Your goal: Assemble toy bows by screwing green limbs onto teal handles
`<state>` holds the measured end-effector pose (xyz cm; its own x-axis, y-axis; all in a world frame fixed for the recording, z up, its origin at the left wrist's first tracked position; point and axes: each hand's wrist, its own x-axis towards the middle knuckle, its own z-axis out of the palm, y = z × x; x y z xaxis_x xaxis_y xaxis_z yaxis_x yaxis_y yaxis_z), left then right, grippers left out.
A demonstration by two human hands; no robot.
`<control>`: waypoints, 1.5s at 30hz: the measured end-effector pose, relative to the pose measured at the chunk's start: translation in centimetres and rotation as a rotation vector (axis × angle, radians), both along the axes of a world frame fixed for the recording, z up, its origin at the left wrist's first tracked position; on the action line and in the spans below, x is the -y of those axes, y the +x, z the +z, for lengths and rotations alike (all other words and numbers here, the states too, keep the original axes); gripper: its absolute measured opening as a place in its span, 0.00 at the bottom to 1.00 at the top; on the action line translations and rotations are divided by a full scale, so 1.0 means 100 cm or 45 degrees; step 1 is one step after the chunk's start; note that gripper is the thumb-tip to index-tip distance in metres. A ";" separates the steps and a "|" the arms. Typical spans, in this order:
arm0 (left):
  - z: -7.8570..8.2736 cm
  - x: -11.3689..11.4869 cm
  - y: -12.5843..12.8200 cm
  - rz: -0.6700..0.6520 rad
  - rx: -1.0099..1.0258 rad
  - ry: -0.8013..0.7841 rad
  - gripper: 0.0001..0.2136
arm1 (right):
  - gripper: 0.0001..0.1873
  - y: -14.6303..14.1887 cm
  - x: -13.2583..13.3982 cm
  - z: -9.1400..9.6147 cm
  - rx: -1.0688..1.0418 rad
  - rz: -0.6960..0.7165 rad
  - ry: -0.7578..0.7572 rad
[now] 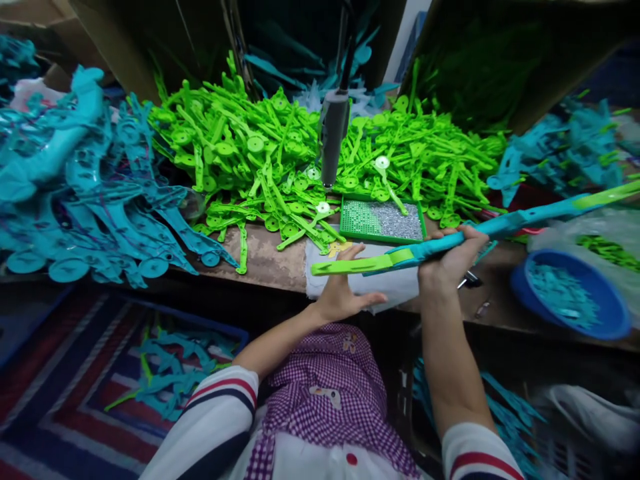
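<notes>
Several left fingers splayed; right fingers clasp teal-green part.

Dim surroundings; green pile brightest; cardboard box deeply shadowed; long piece softening toward stretched right edge.

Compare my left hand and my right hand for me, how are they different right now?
Your right hand is closed around the long teal-and-green piece, while your left hand is open, its thumb and fingers spread. The right hand grips the teal stretch; the left hand is by the green end, and whether it touches is unclear. Both are bare, with striped sleeves further up the arms.
</notes>
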<state>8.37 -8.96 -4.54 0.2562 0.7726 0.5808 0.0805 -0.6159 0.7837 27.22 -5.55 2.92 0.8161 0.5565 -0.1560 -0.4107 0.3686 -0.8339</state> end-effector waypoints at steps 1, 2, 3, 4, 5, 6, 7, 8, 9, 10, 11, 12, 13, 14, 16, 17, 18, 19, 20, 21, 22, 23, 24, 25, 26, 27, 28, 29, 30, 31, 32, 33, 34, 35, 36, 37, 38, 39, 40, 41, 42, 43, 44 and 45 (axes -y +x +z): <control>0.003 0.003 -0.002 -0.017 0.069 -0.063 0.28 | 0.10 -0.003 0.001 -0.002 0.010 -0.034 0.009; 0.006 0.005 -0.003 -0.024 0.123 -0.123 0.23 | 0.09 -0.006 0.003 -0.003 0.007 -0.061 0.027; 0.007 0.008 -0.005 -0.032 0.167 -0.168 0.19 | 0.09 -0.008 0.004 -0.004 0.008 -0.083 0.050; 0.007 0.010 -0.006 -0.046 0.201 -0.198 0.16 | 0.08 -0.009 0.004 -0.004 0.031 -0.095 0.061; 0.006 0.011 -0.008 -0.062 0.227 -0.220 0.14 | 0.08 -0.011 0.005 -0.004 0.058 -0.099 0.077; 0.004 0.011 -0.010 -0.079 0.255 -0.241 0.14 | 0.08 -0.013 0.005 -0.004 0.084 -0.096 0.091; 0.001 0.011 -0.013 -0.099 0.290 -0.280 0.13 | 0.07 -0.017 0.006 -0.005 0.114 -0.093 0.102; -0.001 0.010 -0.016 -0.125 0.336 -0.346 0.13 | 0.08 -0.021 0.007 -0.006 0.148 -0.096 0.105; -0.003 0.008 -0.020 -0.161 0.399 -0.443 0.14 | 0.09 -0.027 0.010 -0.009 0.184 -0.106 0.106; -0.005 0.006 -0.025 -0.213 0.475 -0.569 0.15 | 0.10 -0.035 0.014 -0.012 0.218 -0.121 0.110; -0.007 0.005 -0.031 -0.276 0.558 -0.719 0.17 | 0.11 -0.043 0.019 -0.017 0.245 -0.131 0.120; -0.009 0.003 -0.037 -0.337 0.646 -0.881 0.20 | 0.12 -0.052 0.025 -0.022 0.258 -0.128 0.145; -0.010 0.002 -0.043 -0.373 0.733 -1.046 0.22 | 0.12 -0.061 0.033 -0.028 0.256 -0.100 0.179; -0.011 0.002 -0.050 -0.364 0.816 -1.196 0.22 | 0.13 -0.070 0.041 -0.033 0.255 -0.031 0.213; -0.011 0.003 -0.064 -0.210 0.965 -1.402 0.21 | 0.17 -0.085 0.056 -0.038 0.247 0.184 0.266; -0.010 0.005 -0.070 -0.096 1.026 -1.443 0.21 | 0.19 -0.091 0.063 -0.038 0.218 0.290 0.293; -0.009 0.007 -0.076 0.010 1.073 -1.450 0.21 | 0.22 -0.096 0.068 -0.035 0.161 0.362 0.325; -0.007 0.010 -0.081 0.090 1.101 -1.434 0.21 | 0.25 -0.101 0.071 -0.030 0.078 0.384 0.359; -0.005 0.012 -0.085 0.138 1.114 -1.407 0.21 | 0.27 -0.106 0.072 -0.024 -0.022 0.354 0.392; -0.002 0.014 -0.089 0.162 1.116 -1.373 0.20 | 0.28 -0.111 0.072 -0.016 -0.122 0.295 0.414; 0.001 0.016 -0.093 0.170 1.112 -1.338 0.20 | 0.28 -0.116 0.069 -0.008 -0.205 0.230 0.421; 0.003 0.018 -0.096 0.175 1.106 -1.301 0.20 | 0.27 -0.122 0.066 -0.001 -0.257 0.188 0.415; 0.006 0.018 -0.100 0.184 1.104 -1.262 0.20 | 0.26 -0.128 0.061 0.006 -0.277 0.185 0.403; 0.007 0.018 -0.103 0.197 1.106 -1.227 0.20 | 0.25 -0.134 0.056 0.013 -0.277 0.220 0.388; 0.009 0.017 -0.107 0.211 1.114 -1.201 0.20 | 0.25 -0.140 0.051 0.018 -0.266 0.272 0.373; 0.010 0.015 -0.111 0.227 1.124 -1.183 0.20 | 0.24 -0.147 0.046 0.023 -0.257 0.317 0.358; 0.011 0.012 -0.115 0.248 1.132 -1.174 0.20 | 0.24 -0.153 0.042 0.027 -0.249 0.341 0.342; 0.011 0.009 -0.118 0.272 1.135 -1.177 0.19 | 0.23 -0.159 0.039 0.030 -0.237 0.346 0.319; 0.012 0.007 -0.121 0.303 1.131 -1.190 0.18 | 0.23 -0.164 0.037 0.032 -0.217 0.343 0.290; 0.012 0.004 -0.125 0.338 1.113 -1.219 0.17 | 0.23 -0.168 0.037 0.033 -0.187 0.340 0.257; 0.012 0.003 -0.128 0.363 1.070 -1.268 0.16 | 0.23 -0.171 0.038 0.032 -0.156 0.333 0.221; 0.013 0.004 -0.132 0.365 0.994 -1.335 0.15 | 0.23 -0.172 0.041 0.030 -0.132 0.318 0.182; 0.013 0.007 -0.137 0.332 0.872 -1.422 0.16 | 0.24 -0.171 0.045 0.027 -0.120 0.290 0.145; 0.013 0.012 -0.142 0.260 0.700 -1.517 0.18 | 0.24 -0.169 0.049 0.023 -0.119 0.255 0.116; 0.013 0.019 -0.147 0.152 0.489 -1.604 0.20 | 0.25 -0.166 0.054 0.018 -0.126 0.224 0.097; 0.013 0.029 -0.152 0.006 0.258 -1.672 0.23 | 0.25 -0.162 0.059 0.013 -0.133 0.211 0.086; 0.014 0.040 -0.157 -0.149 0.033 -1.707 0.25 | 0.25 -0.157 0.064 0.008 -0.140 0.217 0.079; 0.016 0.052 -0.160 -0.278 -0.152 -1.687 0.25 | 0.25 -0.153 0.067 0.004 -0.152 0.231 0.075; 0.018 0.063 -0.161 -0.341 -0.279 -1.604 0.23 | 0.25 -0.150 0.070 0.000 -0.172 0.238 0.068; 0.021 0.072 -0.160 -0.298 -0.341 -1.444 0.20 | 0.25 -0.148 0.072 -0.003 -0.198 0.228 0.056; 0.025 0.078 -0.156 -0.175 -0.345 -1.214 0.16 | 0.26 -0.148 0.073 -0.004 -0.224 0.202 0.043; 0.029 0.080 -0.149 0.000 -0.313 -0.939 0.14 | 0.27 -0.150 0.074 -0.005 -0.241 0.169 0.031; 0.034 0.079 -0.140 0.161 -0.274 -0.657 0.11 | 0.28 -0.152 0.074 -0.005 -0.249 0.144 0.023; 0.037 0.073 -0.129 0.253 -0.240 -0.396 0.11 | 0.29 -0.156 0.074 -0.004 -0.249 0.137 0.020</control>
